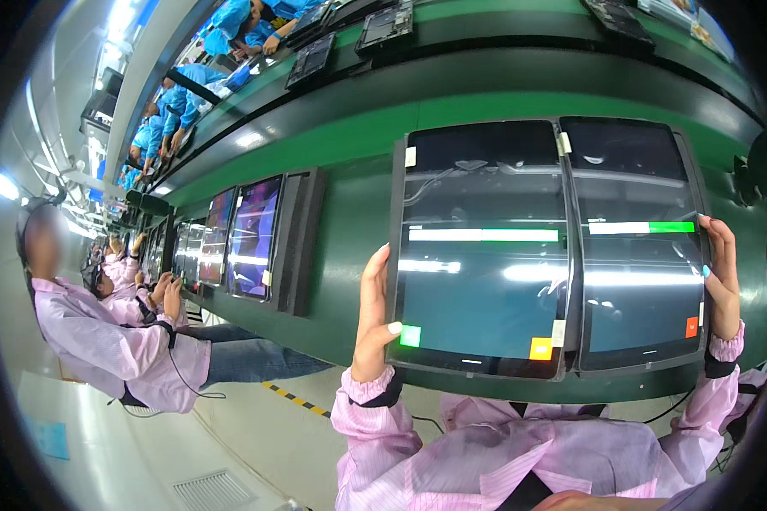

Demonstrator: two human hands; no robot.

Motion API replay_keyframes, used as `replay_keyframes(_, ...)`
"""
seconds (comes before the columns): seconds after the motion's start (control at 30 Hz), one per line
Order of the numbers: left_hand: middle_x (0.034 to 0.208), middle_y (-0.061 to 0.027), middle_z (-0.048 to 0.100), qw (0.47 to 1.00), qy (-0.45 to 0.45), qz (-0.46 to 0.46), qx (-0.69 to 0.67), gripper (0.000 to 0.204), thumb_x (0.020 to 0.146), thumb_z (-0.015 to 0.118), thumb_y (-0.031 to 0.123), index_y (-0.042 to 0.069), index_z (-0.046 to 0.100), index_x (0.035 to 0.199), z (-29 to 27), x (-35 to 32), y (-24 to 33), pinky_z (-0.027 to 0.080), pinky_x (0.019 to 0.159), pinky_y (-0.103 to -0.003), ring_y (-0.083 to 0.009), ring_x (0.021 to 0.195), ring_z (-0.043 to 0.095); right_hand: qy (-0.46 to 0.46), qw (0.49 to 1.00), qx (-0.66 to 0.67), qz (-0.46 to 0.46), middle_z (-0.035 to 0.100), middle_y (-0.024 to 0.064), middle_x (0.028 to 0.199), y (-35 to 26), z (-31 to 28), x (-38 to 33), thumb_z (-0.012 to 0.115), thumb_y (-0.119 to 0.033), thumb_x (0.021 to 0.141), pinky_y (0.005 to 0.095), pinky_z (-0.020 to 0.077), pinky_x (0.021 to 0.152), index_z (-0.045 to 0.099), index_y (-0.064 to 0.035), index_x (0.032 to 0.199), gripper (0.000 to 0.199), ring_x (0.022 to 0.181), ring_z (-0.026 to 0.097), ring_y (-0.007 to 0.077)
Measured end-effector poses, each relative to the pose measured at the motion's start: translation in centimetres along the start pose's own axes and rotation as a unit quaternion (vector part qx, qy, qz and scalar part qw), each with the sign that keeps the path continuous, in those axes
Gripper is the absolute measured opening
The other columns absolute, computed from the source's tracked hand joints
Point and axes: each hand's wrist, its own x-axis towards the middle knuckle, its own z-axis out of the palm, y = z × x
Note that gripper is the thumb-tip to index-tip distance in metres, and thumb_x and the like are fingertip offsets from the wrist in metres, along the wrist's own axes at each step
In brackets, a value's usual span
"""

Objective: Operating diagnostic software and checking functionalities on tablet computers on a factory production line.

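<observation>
1. The left hand (373, 315) grips the left edge of the left tablet (479, 247). Its fingers (375, 281) lie along the outer side of the frame, and the thumb presses the glass at the lower left corner, just beside a small green square on the screen.
2. The right hand (723, 281) grips the right edge of the right tablet (635, 247). Its fingers (717, 255) wrap over the frame from 3 o'clock, with the fingertips resting on the bezel.
3. Both tablets lie side by side with inner edges touching, on the green bench (349, 221), at the centre of the view between the two hands.
4. Each screen shows a pale horizontal bar in its upper part; the right one ends in green.
5. At 9 o'clock, further tablets (251, 238) stand along the same bench, where a seated person in a pink smock (111, 341) works.
6. At 11 o'clock, workers in blue (175, 106) attend a second line.
</observation>
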Motion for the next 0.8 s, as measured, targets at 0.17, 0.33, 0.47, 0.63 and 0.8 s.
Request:
replay_keyframes(0.17, 0.142, -0.0171, 0.017, 0.998, -0.011, 0.003, 0.059, 0.090, 0.062, 0.055, 0.027, -0.003, 0.013, 0.137, -0.3, -0.3, 0.3, 0.007, 0.109, -0.037, -0.0285, 0.135, 0.011, 0.010, 1.000, -0.023, -0.009, 0.031, 0.0146, 0.136, 0.2, 0.3, 0.2, 0.041, -0.006, 0.068, 0.0335, 0.0156, 0.107, 0.025, -0.0021, 0.134, 0.068, 0.131, 0.023, 0.0244)
replay_keyframes(0.33, 0.141, -0.0161, 0.020, 1.000, 0.024, 0.007, 0.018, 0.088, 0.069, 0.055, 0.035, 0.002, 0.013, 0.138, -0.6, 0.0, 1.0, 0.010, 0.107, -0.040, -0.0278, 0.133, 0.016, 0.013, 0.999, -0.036, -0.015, 0.034, 0.0151, 0.134, -0.3, 0.7, 0.3, 0.043, -0.008, 0.071, 0.0334, 0.0158, 0.108, 0.025, -0.0007, 0.133, 0.066, 0.130, 0.026, 0.0243)
replay_keyframes(0.47, 0.135, -0.0204, 0.031, 0.945, -0.072, 0.060, 0.314, 0.054, 0.081, 0.047, 0.014, 0.003, 0.034, 0.132, -1.0, 0.5, 3.1, 0.016, 0.104, -0.042, -0.0345, 0.126, 0.028, 0.028, 0.997, -0.070, -0.022, 0.034, 0.0165, 0.135, 0.5, 0.0, -0.2, 0.046, -0.017, 0.075, 0.0338, 0.0151, 0.108, 0.025, 0.0001, 0.134, 0.065, 0.130, 0.026, 0.0250)
replay_keyframes(0.63, 0.132, -0.0207, 0.034, 0.920, -0.084, 0.081, 0.375, 0.052, 0.081, 0.049, 0.017, 0.003, 0.037, 0.130, -1.1, 0.6, 3.9, 0.017, 0.102, -0.041, -0.0347, 0.121, 0.032, 0.023, 0.996, -0.080, -0.023, 0.033, 0.0159, 0.135, 1.3, -0.8, -0.1, 0.046, -0.017, 0.074, 0.0343, 0.0150, 0.108, 0.025, -0.0001, 0.134, 0.065, 0.130, 0.026, 0.0255)
replay_keyframes(0.8, 0.127, -0.0210, 0.035, 0.914, -0.070, 0.082, 0.392, 0.051, 0.081, 0.048, 0.024, 0.006, 0.039, 0.128, -0.8, 0.8, 3.7, 0.014, 0.102, -0.047, -0.0363, 0.118, 0.032, 0.008, 0.996, -0.084, -0.019, 0.032, 0.0154, 0.136, 1.3, -0.9, 0.0, 0.050, -0.023, 0.078, 0.0350, 0.0158, 0.108, 0.025, -0.0005, 0.134, 0.065, 0.130, 0.025, 0.0255)
